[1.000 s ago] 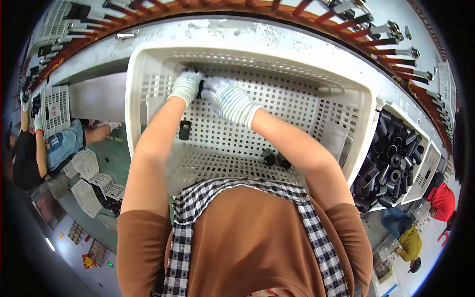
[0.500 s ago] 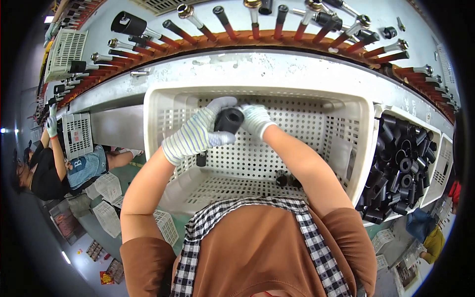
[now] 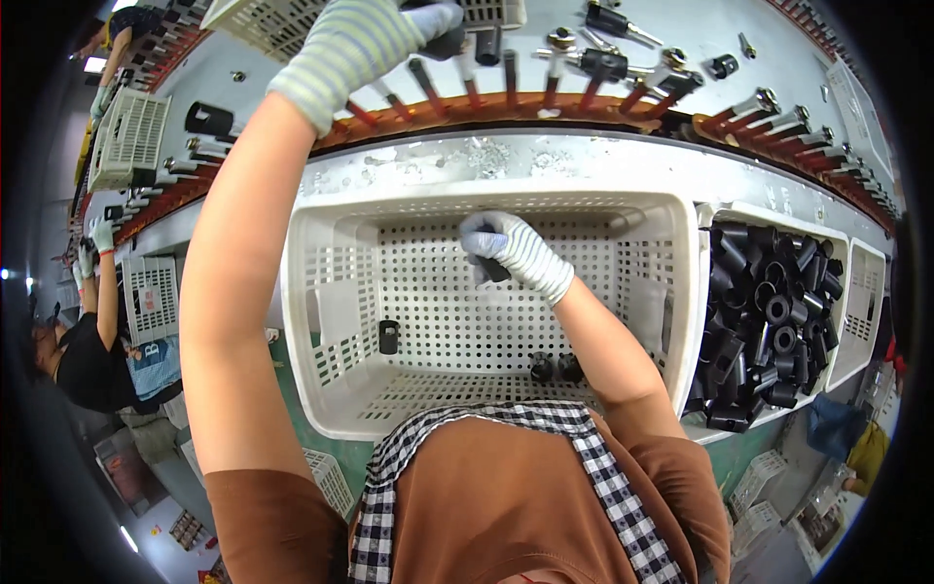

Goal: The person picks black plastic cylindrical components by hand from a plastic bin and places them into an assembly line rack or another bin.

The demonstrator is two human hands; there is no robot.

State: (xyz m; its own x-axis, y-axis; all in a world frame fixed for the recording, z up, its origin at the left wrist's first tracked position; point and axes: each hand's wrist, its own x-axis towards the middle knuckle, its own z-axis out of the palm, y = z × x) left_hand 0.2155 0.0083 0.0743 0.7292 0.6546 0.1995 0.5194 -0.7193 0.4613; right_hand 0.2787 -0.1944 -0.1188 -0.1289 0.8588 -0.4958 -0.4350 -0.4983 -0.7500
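Black part (image 3: 445,44) clasped by your left hand (image 3: 358,51) seems stiff, likely slick; grip its sides; your right hand (image 3: 520,253) pinches a dark piece (image 3: 494,270)

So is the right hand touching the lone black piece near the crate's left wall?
Apart: the head view plainly shows bare perforated crate floor between the right hand and that black piece.

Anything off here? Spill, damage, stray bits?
No spill visible. The bench's front edge is blotchy, like worn paint or residue; can't tell which. A small metal piece lies loose beyond the red rods, apart from them. Three black parts lie loose in the large white crate, sparse but not clearly wrong.
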